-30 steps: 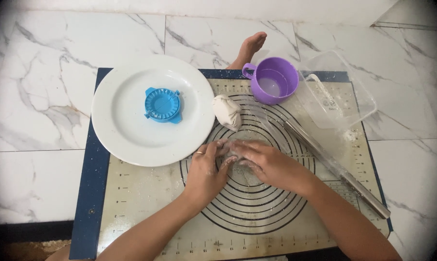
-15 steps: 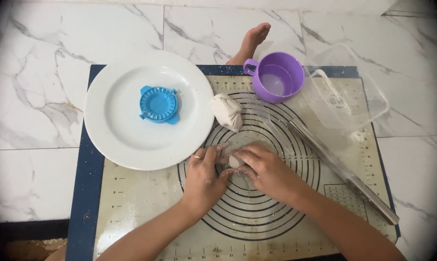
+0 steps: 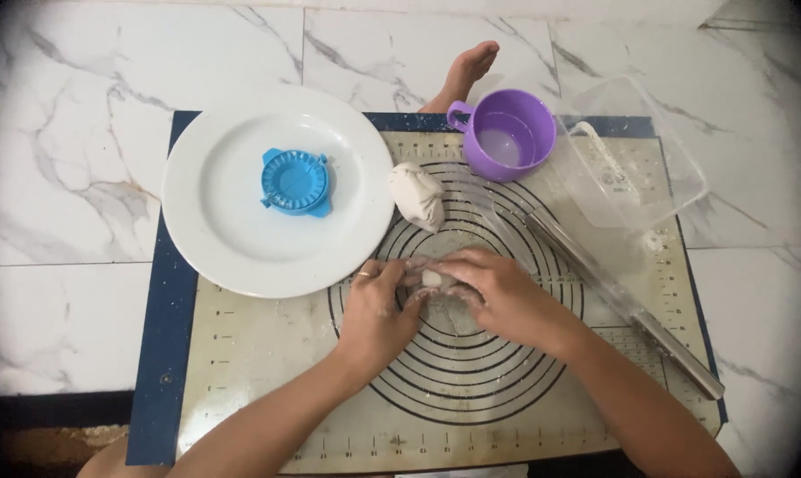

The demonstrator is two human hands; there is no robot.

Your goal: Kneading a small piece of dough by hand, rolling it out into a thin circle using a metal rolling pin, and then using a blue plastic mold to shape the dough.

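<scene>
Centre of frame: left hand (image 3: 375,312) and right hand (image 3: 498,296) are both pinching a small dough piece (image 3: 432,279) over the mat (image 3: 241,354).

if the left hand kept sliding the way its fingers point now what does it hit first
The left hand points up and a little right, with its fingers on the small piece of dough that both hands pinch. Beyond that, the larger dough lump on the mat looks first in line, though the angle is hard to judge.
</scene>
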